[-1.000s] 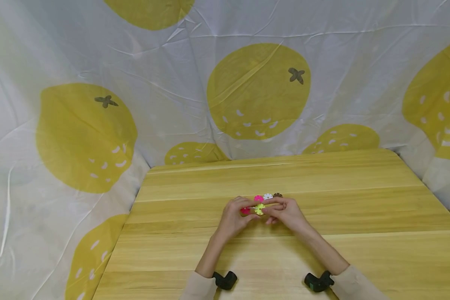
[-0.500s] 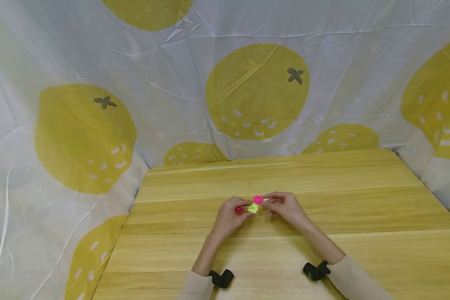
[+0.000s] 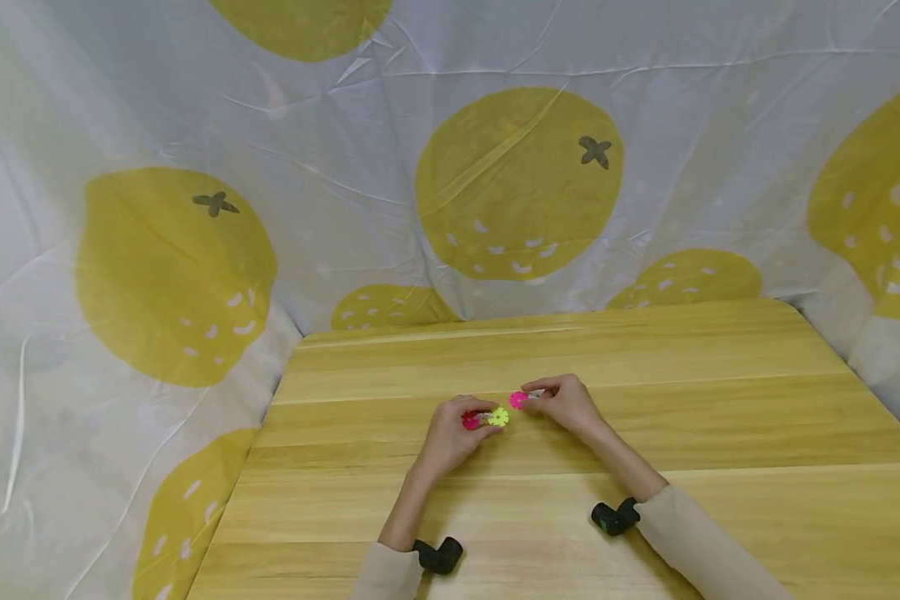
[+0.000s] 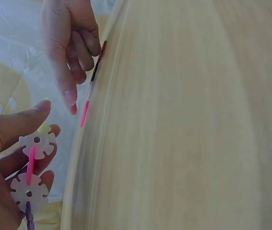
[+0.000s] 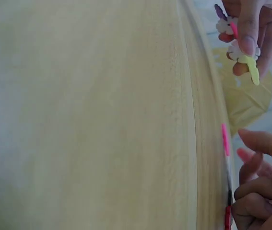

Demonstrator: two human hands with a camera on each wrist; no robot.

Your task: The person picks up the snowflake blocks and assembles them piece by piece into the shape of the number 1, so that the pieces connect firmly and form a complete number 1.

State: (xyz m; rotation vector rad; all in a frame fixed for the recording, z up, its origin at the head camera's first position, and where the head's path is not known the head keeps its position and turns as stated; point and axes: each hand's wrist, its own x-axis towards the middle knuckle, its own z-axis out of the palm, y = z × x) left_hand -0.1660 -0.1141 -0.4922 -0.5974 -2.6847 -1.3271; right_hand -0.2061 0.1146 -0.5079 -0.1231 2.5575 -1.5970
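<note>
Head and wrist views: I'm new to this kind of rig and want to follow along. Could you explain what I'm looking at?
No robot here: these are a person's bare hands. One picture comes from a head-worn camera, looking down; the other two come from wrist cameras, probably the two black pieces. The left hand holds a chain of notched discs, with white, pink, purple and yellow showing. The right hand is over a second disc chain, which appears to lie flat on the wooden table; I can't tell whether they touch.
</note>
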